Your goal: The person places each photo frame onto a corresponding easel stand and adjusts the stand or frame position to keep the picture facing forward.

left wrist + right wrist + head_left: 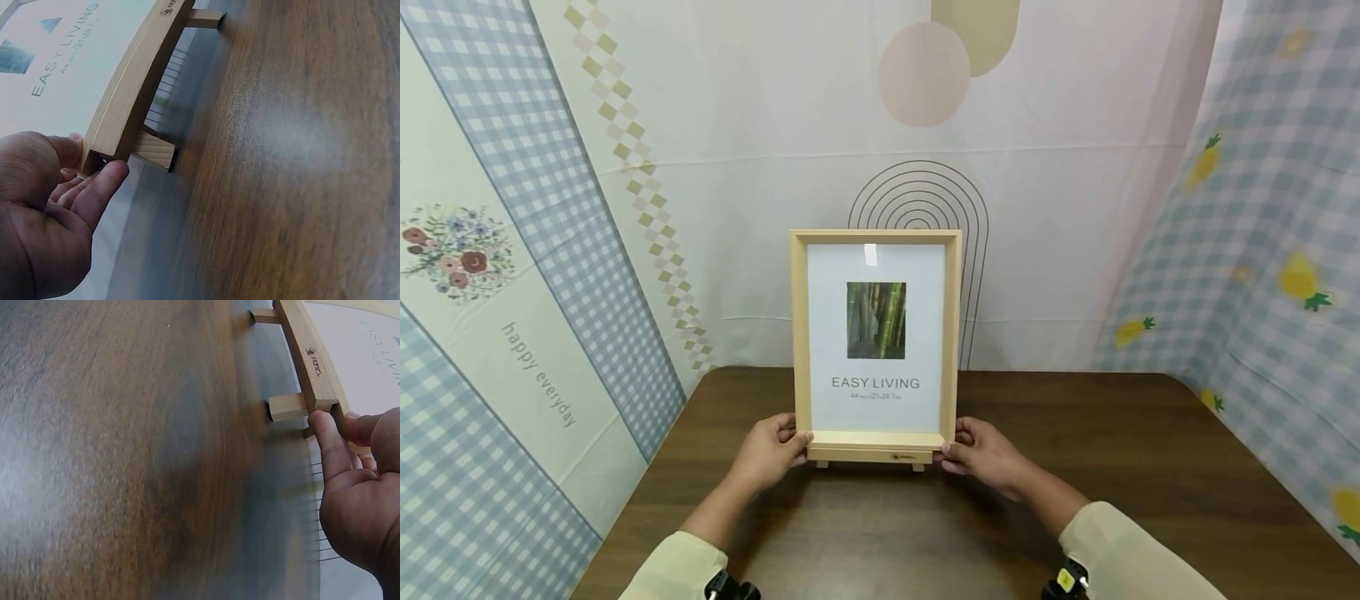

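A light wooden picture frame (801, 333) stands upright in the head view, its white sheet showing a bamboo picture and the words EASY LIVING. Its lower edge rests on the ledge of a small wooden easel (857, 456), whose short feet (156, 150) show in the left wrist view. My left hand (769, 452) grips the lower left corner, thumb on the frame's front and fingers by the ledge's end. At the lower right corner my right hand (985, 456) holds on the same way, one fingertip touching the ledge end (325, 403). The easel's back is mostly hidden.
The frame stands towards the back of a dark brown wooden table (865, 533). Behind it hangs a pale patterned cloth (760, 200). Checked cloths hang at the left and at the right (1240, 317).
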The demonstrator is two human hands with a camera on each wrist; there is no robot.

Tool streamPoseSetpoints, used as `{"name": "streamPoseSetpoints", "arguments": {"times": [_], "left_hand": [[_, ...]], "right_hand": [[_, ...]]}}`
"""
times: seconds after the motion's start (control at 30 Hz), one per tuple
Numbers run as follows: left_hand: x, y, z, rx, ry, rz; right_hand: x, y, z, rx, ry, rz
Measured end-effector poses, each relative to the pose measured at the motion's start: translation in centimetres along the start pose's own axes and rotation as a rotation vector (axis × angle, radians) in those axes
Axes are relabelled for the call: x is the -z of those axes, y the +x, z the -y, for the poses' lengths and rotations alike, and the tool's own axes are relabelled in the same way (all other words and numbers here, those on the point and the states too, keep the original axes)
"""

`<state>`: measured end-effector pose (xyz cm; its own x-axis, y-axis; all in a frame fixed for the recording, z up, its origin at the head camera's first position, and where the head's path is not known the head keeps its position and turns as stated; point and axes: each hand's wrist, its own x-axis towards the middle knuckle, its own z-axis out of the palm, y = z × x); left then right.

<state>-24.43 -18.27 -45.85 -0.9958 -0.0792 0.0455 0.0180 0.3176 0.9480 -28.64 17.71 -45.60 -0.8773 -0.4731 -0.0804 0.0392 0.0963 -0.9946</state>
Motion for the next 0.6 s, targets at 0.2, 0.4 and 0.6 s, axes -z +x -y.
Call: {"name": "streamPoseSetpoints", "arguments": {"times": [0.2,0.4,0.6], "left_hand": [[-0.1,0.2,0.0,-0.002,-0.022,0.001],[-0.5,0.1,-0.3,-0.019,-0.023,0.017],[-1.0,0.1,-0.3,-0.026,-0.015,0.023]], "right_hand": [[0.1,-0.1,0.2,-0.012,-0.003,-0.009],[0.5,-0.3,0.1,-0.014,-0.007,-0.006],[1.1,-0.5,-0.1,-0.014,-0.006,-0.005]]}}
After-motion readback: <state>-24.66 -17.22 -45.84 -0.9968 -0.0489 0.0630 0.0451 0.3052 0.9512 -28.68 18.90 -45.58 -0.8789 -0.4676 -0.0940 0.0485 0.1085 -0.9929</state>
